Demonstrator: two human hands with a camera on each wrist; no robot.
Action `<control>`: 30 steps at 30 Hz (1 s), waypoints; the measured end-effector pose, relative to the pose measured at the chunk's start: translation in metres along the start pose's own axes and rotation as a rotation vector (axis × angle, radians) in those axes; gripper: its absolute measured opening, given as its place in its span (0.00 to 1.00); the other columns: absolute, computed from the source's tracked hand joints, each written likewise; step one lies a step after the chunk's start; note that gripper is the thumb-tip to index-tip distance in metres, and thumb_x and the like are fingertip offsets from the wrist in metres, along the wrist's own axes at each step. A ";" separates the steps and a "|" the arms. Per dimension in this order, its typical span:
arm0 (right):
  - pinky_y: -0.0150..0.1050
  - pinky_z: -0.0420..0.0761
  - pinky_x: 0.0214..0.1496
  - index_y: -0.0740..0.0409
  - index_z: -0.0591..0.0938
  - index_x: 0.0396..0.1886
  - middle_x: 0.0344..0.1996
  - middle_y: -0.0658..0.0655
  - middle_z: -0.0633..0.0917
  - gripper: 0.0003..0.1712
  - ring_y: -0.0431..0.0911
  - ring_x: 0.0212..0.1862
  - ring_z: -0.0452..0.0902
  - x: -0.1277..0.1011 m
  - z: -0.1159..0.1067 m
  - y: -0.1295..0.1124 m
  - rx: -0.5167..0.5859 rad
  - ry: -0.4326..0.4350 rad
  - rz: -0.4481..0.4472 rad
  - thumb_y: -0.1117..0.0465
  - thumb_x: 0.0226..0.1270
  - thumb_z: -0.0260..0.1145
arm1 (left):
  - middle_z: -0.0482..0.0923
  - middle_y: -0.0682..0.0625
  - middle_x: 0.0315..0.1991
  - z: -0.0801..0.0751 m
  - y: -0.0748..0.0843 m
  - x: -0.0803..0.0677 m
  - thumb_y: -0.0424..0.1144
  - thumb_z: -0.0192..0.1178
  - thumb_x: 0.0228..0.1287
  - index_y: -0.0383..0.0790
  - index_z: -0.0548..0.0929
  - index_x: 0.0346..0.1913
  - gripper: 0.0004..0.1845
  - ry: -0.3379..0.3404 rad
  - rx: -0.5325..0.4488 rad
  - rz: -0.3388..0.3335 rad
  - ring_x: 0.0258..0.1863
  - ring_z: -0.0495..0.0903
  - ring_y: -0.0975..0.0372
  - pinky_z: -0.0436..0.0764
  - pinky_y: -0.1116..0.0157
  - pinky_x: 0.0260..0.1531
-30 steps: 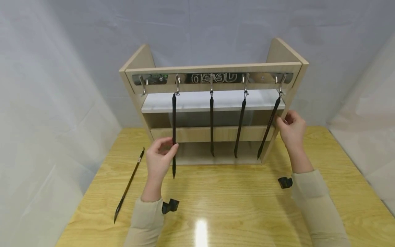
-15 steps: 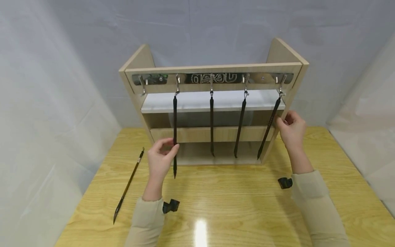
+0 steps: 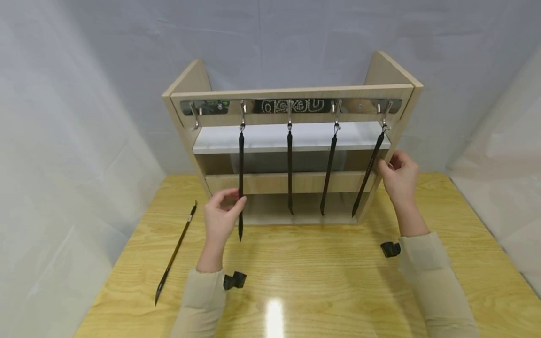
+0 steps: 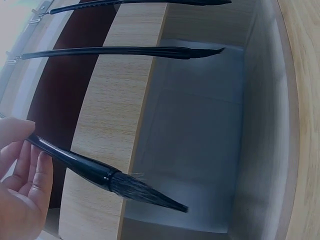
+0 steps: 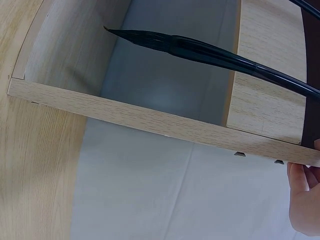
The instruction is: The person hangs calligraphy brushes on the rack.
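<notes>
A wooden rack (image 3: pixel 291 93) stands on the table with a row of metal hooks under its top bar. Several black ink brushes hang from the hooks. My left hand (image 3: pixel 232 202) pinches the shaft of the leftmost hanging brush (image 3: pixel 241 164) low down. In the left wrist view that brush (image 4: pixel 80 162) runs between the thumb and fingers of my left hand (image 4: pixel 22 190). My right hand (image 3: pixel 388 163) is curled round the front edge of the rack's right side panel (image 5: pixel 150 120), beside the rightmost brush (image 3: pixel 369 174). Its fingers (image 5: pixel 302 200) lie outside the panel, with the brush (image 5: pixel 210 50) inside.
One more brush (image 3: pixel 175 253) lies loose on the wooden table (image 3: pixel 321 281), left of my left arm. The hook (image 3: pixel 195 115) at the far left of the rack is bare. White sheets close in the table on both sides and behind.
The leftmost brush has risen a little and shifted slightly right in my left hand. My right hand has stayed at the rack's right side.
</notes>
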State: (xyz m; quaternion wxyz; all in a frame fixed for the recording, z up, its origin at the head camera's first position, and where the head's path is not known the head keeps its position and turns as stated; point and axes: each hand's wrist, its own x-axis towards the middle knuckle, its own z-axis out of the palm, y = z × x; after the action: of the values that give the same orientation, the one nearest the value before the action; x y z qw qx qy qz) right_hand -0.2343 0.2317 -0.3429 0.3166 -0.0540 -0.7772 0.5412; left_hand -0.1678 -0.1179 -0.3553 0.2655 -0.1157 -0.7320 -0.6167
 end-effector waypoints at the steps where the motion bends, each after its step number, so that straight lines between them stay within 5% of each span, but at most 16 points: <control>1: 0.23 0.74 0.35 0.72 0.79 0.36 0.24 0.46 0.76 0.11 0.37 0.31 0.74 0.000 0.000 0.000 0.000 0.001 0.001 0.69 0.53 0.59 | 0.75 0.32 0.33 0.000 -0.004 0.001 0.20 0.60 0.48 0.20 0.76 0.36 0.10 0.000 -0.004 0.004 0.32 0.74 0.67 0.77 0.75 0.29; 11: 0.22 0.74 0.34 0.72 0.79 0.36 0.23 0.44 0.75 0.11 0.37 0.31 0.74 0.001 0.001 0.001 0.012 0.001 -0.005 0.70 0.52 0.59 | 0.77 0.36 0.32 0.003 -0.034 0.005 0.22 0.61 0.48 0.22 0.78 0.36 0.10 0.017 -0.025 0.045 0.33 0.76 0.64 0.79 0.72 0.32; 30: 0.21 0.72 0.33 0.73 0.79 0.35 0.24 0.48 0.76 0.11 0.33 0.28 0.72 0.001 0.002 0.003 0.011 0.011 -0.019 0.69 0.52 0.60 | 0.77 0.32 0.34 0.020 -0.044 0.015 0.22 0.61 0.49 0.22 0.78 0.36 0.10 0.023 -0.053 -0.024 0.31 0.76 0.70 0.77 0.75 0.32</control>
State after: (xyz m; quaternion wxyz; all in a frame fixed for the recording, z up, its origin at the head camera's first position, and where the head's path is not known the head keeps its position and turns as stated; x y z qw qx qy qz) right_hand -0.2368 0.2320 -0.3453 0.3263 -0.0477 -0.7729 0.5421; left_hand -0.2072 -0.1107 -0.3858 0.2632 -0.1066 -0.7135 -0.6406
